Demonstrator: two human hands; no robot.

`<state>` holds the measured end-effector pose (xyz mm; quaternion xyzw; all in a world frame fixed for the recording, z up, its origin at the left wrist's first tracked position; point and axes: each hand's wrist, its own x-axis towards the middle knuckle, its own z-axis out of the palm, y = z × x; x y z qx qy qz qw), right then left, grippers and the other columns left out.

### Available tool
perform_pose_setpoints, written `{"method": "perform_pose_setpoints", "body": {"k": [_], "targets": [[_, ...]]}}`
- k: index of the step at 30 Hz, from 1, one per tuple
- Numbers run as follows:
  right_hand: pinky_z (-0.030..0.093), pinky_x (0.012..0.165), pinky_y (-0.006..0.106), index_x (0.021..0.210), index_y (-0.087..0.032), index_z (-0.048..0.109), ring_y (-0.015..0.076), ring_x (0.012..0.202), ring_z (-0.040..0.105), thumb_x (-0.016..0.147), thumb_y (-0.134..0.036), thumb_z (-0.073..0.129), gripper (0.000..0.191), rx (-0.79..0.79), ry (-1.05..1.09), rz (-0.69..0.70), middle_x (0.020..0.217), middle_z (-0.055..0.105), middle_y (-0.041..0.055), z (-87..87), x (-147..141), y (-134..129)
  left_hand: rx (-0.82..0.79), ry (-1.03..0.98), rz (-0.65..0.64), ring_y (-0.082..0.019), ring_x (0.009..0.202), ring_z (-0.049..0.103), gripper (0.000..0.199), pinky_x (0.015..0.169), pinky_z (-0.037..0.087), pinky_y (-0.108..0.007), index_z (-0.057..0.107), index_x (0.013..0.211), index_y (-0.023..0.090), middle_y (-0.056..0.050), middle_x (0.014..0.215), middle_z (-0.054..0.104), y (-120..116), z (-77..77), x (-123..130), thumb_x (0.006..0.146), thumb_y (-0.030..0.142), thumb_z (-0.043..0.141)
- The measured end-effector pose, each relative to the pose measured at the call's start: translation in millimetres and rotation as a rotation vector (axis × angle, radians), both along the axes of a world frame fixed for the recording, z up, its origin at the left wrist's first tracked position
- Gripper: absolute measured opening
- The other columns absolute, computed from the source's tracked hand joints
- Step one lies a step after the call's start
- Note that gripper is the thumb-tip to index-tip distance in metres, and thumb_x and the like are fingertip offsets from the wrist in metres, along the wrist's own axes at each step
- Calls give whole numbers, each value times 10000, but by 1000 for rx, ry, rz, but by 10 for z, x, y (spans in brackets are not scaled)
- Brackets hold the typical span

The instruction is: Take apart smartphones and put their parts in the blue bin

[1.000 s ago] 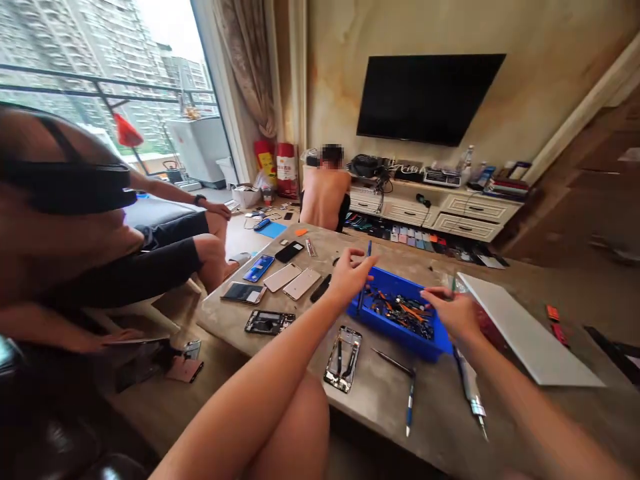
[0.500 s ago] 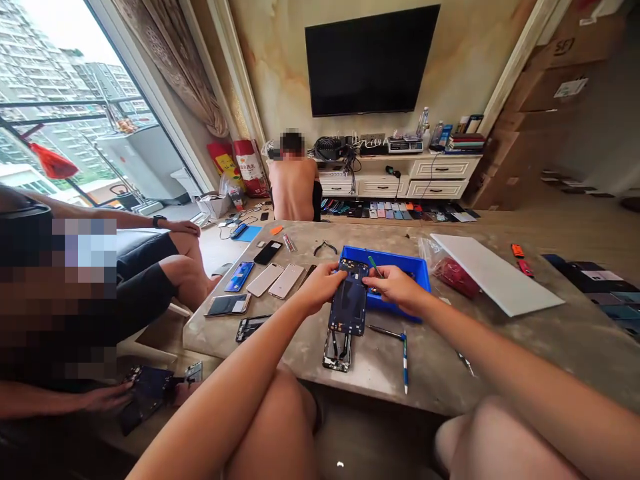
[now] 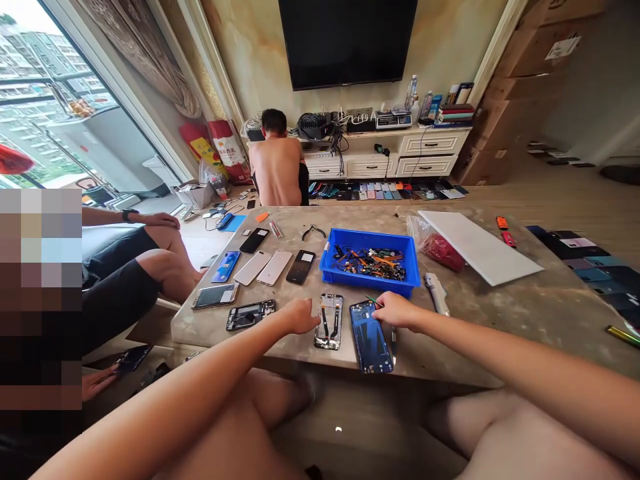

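My left hand (image 3: 301,316) is open, thumb apart from fingers, at the left edge of an opened phone screen assembly (image 3: 337,328) with black flex cables; whether it touches is unclear. My right hand (image 3: 397,311) is closed on a thin green tool (image 3: 372,300) and on the upper right edge of a dark blue phone housing (image 3: 371,339). This housing is tilted at the front edge of the table. Partly hidden beside it is a pen-like tool (image 3: 394,348). Behind both hands stands a blue bin (image 3: 370,279) with many small phone parts and orange flex cables.
Several phones, among them a black phone (image 3: 301,267) and an opened phone frame (image 3: 250,315), lie on the table's left. Pliers (image 3: 314,231) lie behind them. On the right are a white board (image 3: 480,247) and a white-handled tool (image 3: 437,293). Two other people sit nearby.
The dark blue housing has moved down and right, off the screen assembly, in my right hand. My left hand has let go of it and moved lower, left of the screen assembly.
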<state>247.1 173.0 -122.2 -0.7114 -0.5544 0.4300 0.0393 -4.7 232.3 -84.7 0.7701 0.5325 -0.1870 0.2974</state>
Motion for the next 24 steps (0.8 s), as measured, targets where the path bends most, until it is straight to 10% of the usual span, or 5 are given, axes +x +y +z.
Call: {"method": "perform_pose_setpoints", "body": {"k": [11,24], "targets": [[583,818,383,1153,-147,641,193,939,675,969,-364,617,286,-142,-116,72,1122,673,72,-349,-36,-113,63,184,-213,-239,1084,623,374,920,542,-458,592,1262,171,-110,1269,604,-173,-249,-42,953,381,612],[579,828,385,1134,-154,649,192,939,673,974,-368,608,271,-26,11,225,1116,676,64,-252,-246,-86,1,147,-180,-225,1061,629,327,905,550,-433,612,1226,179,-102,1247,616,-108,-368,-61,960,367,604]]}}
